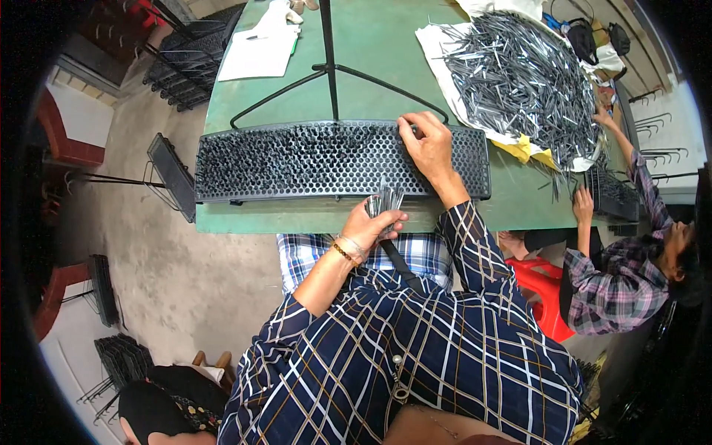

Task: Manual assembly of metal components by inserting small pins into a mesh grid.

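A long black perforated panel (374, 159) lies across the table in front of me, joined to a black rod frame (331, 70) behind it. Dark bristle-like pieces crowd the holes on its left part; the right part shows bare round holes. My left hand (371, 225), a beaded bracelet at its wrist, is closed round a bundle of thin grey-black strips (386, 199) just below the panel's near edge. Over the panel's right half, my right hand (430, 148) has its fingers bent and thumb and forefinger near the far edge; whatever they pinch is too small to make out.
A large heap of loose dark strips (519, 81) rests on white sacking at the right of the green table (297, 216). Papers (259, 52) lie at the far left. A co-worker (619, 285) handles another panel at the right. More panels (172, 174) stand on the left floor.
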A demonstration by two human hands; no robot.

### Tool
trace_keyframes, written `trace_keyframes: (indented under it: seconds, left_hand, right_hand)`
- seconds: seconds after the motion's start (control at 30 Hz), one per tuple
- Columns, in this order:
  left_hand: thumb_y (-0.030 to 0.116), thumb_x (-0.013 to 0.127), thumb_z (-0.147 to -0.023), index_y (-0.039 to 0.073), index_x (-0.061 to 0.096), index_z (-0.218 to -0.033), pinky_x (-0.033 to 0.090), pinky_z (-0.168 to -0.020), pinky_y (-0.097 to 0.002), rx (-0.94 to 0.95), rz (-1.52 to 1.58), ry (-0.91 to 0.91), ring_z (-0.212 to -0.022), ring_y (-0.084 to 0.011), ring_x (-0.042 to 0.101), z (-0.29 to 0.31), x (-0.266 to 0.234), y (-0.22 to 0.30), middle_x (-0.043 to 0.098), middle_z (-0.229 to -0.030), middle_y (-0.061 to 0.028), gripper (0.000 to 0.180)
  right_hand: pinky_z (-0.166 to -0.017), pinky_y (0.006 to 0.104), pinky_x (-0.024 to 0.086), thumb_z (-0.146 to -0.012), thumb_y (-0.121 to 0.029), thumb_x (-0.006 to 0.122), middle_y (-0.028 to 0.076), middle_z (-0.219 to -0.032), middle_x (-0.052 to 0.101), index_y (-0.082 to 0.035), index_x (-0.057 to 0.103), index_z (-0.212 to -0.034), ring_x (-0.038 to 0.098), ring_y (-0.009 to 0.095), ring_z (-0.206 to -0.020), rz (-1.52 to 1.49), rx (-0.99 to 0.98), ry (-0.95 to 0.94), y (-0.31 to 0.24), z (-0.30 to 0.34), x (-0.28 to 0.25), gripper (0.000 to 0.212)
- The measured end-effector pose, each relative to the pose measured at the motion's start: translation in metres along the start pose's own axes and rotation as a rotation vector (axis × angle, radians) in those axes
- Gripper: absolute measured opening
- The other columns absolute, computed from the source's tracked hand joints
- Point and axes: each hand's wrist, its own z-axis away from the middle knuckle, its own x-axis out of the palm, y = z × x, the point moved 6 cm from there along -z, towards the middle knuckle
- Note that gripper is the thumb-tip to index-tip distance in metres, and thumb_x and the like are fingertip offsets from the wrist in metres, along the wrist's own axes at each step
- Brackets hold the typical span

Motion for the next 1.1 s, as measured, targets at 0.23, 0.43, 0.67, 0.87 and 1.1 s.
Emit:
trace_keyframes:
  seconds: [0.23,0.43,0.67,0.87,1.1]
  left_hand:
    - [0.006,0.061,-0.084,0.003,0.057,-0.095,0.049,-0.057,-0.0235,0.017,0.026,-0.008,-0.068,-0.0103,0.059,-0.003,-0.002,-0.002,0.065,-0.085,-0.0065,0.012]
    - [0.006,0.061,-0.084,0.002,0.057,-0.096,0.050,-0.057,-0.0227,0.017,0.005,-0.010,-0.069,-0.0104,0.059,-0.002,0.004,0.002,0.065,-0.086,-0.0074,0.013]
    - [0.005,0.061,-0.084,0.003,0.057,-0.096,0.050,-0.058,-0.0219,0.024,0.012,0.002,-0.069,-0.0100,0.059,-0.003,0.001,0.004,0.065,-0.086,-0.0077,0.013]
    - [0.006,0.061,-0.085,0.004,0.055,-0.100,0.051,-0.058,-0.0217,0.082,-0.008,-0.059,-0.069,-0.0093,0.059,-0.004,0.008,0.007,0.065,-0.086,-0.0078,0.017]
    - [0.005,0.060,-0.085,0.004,0.053,-0.101,0.050,-0.058,-0.0212,0.108,-0.039,-0.078,-0.069,-0.0095,0.059,-0.006,0.010,0.009,0.065,-0.086,-0.0078,0.017]
  right_hand:
    - [-0.049,0.0260,0.044,-0.077,-0.008,0.067,0.008,-0.077,0.063,-0.002,0.066,-0.082,0.055,0.015,-0.053,-0.006,0.016,0.086,0.001,0.006,-0.002,0.008]
    - [-0.053,0.0273,0.047,-0.078,-0.011,0.068,0.009,-0.082,0.064,-0.001,0.067,-0.084,0.059,0.017,-0.059,0.098,-0.005,-0.013,0.011,0.012,0.001,0.012]
    - [-0.059,0.0257,0.047,-0.080,-0.018,0.068,0.009,-0.085,0.066,-0.001,0.067,-0.095,0.060,0.014,-0.065,0.037,0.252,-0.186,-0.002,0.002,-0.016,0.023]
    - [-0.064,0.0231,0.046,-0.084,-0.022,0.067,0.005,-0.082,0.067,0.003,0.068,-0.094,0.057,0.008,-0.072,-0.532,0.596,-0.620,-0.015,0.031,-0.004,0.027]
    - [-0.061,0.0213,0.045,-0.082,-0.020,0.068,0.004,-0.079,0.066,0.002,0.068,-0.092,0.056,0.007,-0.070,-0.615,0.659,-0.606,-0.011,0.040,-0.001,0.024]
